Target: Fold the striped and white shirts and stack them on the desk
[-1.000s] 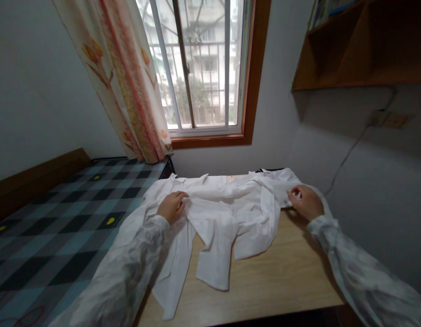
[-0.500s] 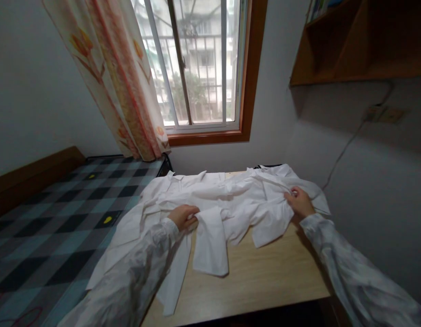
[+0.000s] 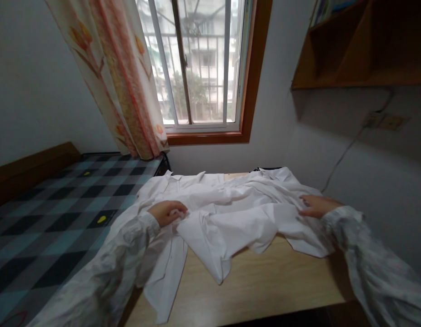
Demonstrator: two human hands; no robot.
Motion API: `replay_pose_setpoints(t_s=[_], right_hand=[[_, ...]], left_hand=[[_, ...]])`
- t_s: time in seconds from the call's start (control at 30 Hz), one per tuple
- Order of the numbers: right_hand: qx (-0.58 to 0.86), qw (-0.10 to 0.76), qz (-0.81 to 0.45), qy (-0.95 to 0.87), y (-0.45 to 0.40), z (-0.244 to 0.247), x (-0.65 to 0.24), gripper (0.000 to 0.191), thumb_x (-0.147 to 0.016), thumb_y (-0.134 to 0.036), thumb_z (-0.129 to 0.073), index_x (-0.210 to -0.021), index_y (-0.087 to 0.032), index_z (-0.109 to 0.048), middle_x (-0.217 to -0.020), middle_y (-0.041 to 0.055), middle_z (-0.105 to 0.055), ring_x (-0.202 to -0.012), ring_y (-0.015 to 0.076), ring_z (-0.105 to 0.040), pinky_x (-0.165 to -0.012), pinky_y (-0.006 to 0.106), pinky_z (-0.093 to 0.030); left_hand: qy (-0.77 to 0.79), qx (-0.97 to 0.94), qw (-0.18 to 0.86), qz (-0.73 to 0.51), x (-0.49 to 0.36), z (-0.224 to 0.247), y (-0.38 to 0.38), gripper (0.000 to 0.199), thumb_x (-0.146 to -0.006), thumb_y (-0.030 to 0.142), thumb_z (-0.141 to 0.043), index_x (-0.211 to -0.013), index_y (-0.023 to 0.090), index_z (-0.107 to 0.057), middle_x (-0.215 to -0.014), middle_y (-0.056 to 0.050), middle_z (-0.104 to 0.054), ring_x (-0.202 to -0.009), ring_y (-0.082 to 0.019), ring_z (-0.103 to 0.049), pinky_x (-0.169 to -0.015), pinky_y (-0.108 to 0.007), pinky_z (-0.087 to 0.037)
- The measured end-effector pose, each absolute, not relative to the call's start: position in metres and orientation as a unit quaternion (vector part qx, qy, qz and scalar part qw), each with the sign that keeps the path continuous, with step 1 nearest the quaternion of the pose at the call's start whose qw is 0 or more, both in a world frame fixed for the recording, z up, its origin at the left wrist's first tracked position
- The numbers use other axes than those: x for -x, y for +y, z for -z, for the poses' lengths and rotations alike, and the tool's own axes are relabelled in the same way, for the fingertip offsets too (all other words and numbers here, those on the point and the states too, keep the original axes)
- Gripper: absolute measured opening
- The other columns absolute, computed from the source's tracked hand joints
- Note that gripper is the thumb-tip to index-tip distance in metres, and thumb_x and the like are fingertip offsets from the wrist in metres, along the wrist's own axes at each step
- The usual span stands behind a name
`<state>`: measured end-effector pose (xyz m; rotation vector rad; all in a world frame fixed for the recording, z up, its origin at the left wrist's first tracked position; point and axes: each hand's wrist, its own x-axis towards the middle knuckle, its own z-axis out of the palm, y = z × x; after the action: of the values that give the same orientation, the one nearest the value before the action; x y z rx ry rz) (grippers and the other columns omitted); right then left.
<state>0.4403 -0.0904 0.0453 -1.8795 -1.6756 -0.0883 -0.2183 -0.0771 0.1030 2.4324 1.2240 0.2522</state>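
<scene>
A rumpled white shirt [image 3: 244, 218] is spread across the light wooden table [image 3: 265, 277]. Its cloth lies in loose folds, and part of it drapes over the table's left side. At the left of the shirt, my left hand [image 3: 167, 212] is closed with thumb and fingers pinching the fabric. My right hand [image 3: 316, 206] grips the cloth near the right end of the table, fingers bent around a fold. One pointed flap hangs down toward the front between the hands, and a long strip lies below my left hand.
To the left stands a bed with a checked sheet [image 3: 74, 218] and a wooden headboard [image 3: 36, 165]. A flowered curtain [image 3: 125, 81] hangs beside the window [image 3: 203, 68]. At upper right is a wooden shelf [image 3: 343, 68], with a cable [image 3: 343, 156] running down the wall.
My hands have moved apart, left hand leftward and right hand rightward. The shirt's front part is stretched wider between them, and the hanging flap has turned into a pointed fold.
</scene>
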Motion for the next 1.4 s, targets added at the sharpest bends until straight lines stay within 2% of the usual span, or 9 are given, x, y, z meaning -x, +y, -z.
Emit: replay_pose_setpoints(t_s=[0.07,0.17,0.4,0.53,0.67,0.77,0.87,1.2,1.4], right_hand=[[0.691,0.208,0.004,-0.693,-0.081,-0.057,-0.417,0.054,-0.064,-0.048,-0.088,-0.113,-0.026,-0.081,-0.124,0.0147,-0.079,-0.109,0.0392,-0.073,-0.097,0.049,-0.054],[0.673,0.198,0.047,-0.711,-0.056,-0.073,-0.366,0.062,-0.090,-0.058,-0.068,-0.137,-0.019,-0.071,-0.144,0.0190,-0.070,-0.125,0.0373,-0.068,-0.107,0.046,-0.049],[0.708,0.251,0.022,-0.659,-0.019,-0.069,-0.286,0.027,-0.096,-0.032,-0.060,-0.113,-0.021,-0.077,-0.115,0.0130,-0.080,-0.105,0.0282,-0.072,-0.091,0.034,-0.051],[0.596,0.269,-0.030,-0.756,-0.028,-0.064,-0.271,0.035,-0.092,-0.021,-0.060,-0.122,-0.022,-0.078,-0.115,0.0105,-0.081,-0.103,0.0266,-0.072,-0.095,0.034,-0.050],[0.538,0.187,-0.163,-0.806,-0.034,-0.062,-0.256,0.031,-0.089,-0.030,-0.067,-0.115,-0.023,-0.082,-0.085,0.0037,-0.078,-0.078,0.0222,-0.069,-0.075,0.030,-0.049],[0.527,0.153,-0.304,-0.779,-0.028,-0.059,-0.244,0.024,-0.093,-0.030,-0.059,-0.099,-0.021,-0.080,-0.074,0.0026,-0.075,-0.069,0.0202,-0.067,-0.067,0.028,-0.049],[0.544,0.141,-0.388,-0.731,-0.018,-0.055,-0.235,0.024,-0.089,-0.018,-0.053,-0.105,-0.021,-0.071,-0.071,0.0004,-0.074,-0.062,0.0183,-0.065,-0.062,0.026,-0.048],[0.565,0.308,-0.127,-0.755,-0.002,-0.029,-0.193,0.057,-0.094,-0.021,-0.062,-0.151,-0.023,-0.051,-0.100,0.0037,-0.077,-0.075,0.0191,-0.068,-0.068,0.026,-0.043],[0.564,0.360,-0.130,-0.732,-0.006,0.002,-0.177,0.020,-0.101,-0.037,-0.058,-0.106,-0.026,-0.074,-0.091,0.0033,-0.078,-0.078,0.0218,-0.069,-0.070,0.029,-0.044]], left_hand=[[0.424,-0.883,0.142,-0.145,0.204,-0.123,-0.063,0.036,-0.093,0.032,-0.056,-0.122,0.026,-0.076,-0.137,-0.005,-0.075,-0.130,-0.026,-0.068,-0.119,-0.041,-0.047],[0.424,-0.880,0.053,-0.206,0.158,-0.128,-0.042,0.041,-0.101,0.045,-0.056,-0.133,0.023,-0.070,-0.149,-0.012,-0.067,-0.136,-0.030,-0.063,-0.121,-0.045,-0.044],[0.548,-0.822,0.115,-0.101,0.072,-0.069,-0.015,0.042,-0.097,0.058,-0.063,-0.120,0.027,-0.079,-0.114,-0.009,-0.082,-0.100,-0.027,-0.076,-0.089,-0.035,-0.056],[0.590,-0.796,0.101,-0.095,0.068,-0.056,-0.018,0.039,-0.104,0.054,-0.050,-0.107,0.030,-0.081,-0.095,-0.006,-0.083,-0.091,-0.024,-0.077,-0.077,-0.032,-0.052],[0.599,-0.791,0.071,-0.104,0.056,-0.050,-0.021,0.037,-0.100,0.051,-0.059,-0.123,0.026,-0.073,-0.101,-0.011,-0.081,-0.099,-0.030,-0.076,-0.086,-0.039,-0.054],[0.542,-0.824,0.029,-0.162,0.043,-0.037,-0.018,0.046,-0.092,0.044,-0.070,-0.132,0.021,-0.067,-0.129,-0.018,-0.074,-0.121,-0.036,-0.069,-0.103,-0.046,-0.051],[0.453,-0.863,0.020,-0.222,0.037,-0.019,-0.015,0.057,-0.086,0.029,-0.073,-0.140,0.019,-0.062,-0.152,-0.019,-0.061,-0.143,-0.035,-0.054,-0.121,-0.047,-0.041],[0.490,-0.792,0.113,-0.346,0.045,0.002,-0.006,0.019,-0.098,0.036,-0.069,-0.101,0.020,-0.079,-0.097,-0.009,-0.072,-0.097,-0.025,-0.065,-0.091,-0.039,-0.050],[0.450,-0.797,0.125,-0.383,0.043,0.003,-0.005,0.024,-0.105,0.036,-0.059,-0.090,0.022,-0.072,-0.091,-0.005,-0.072,-0.093,-0.023,-0.064,-0.097,-0.039,-0.046]])
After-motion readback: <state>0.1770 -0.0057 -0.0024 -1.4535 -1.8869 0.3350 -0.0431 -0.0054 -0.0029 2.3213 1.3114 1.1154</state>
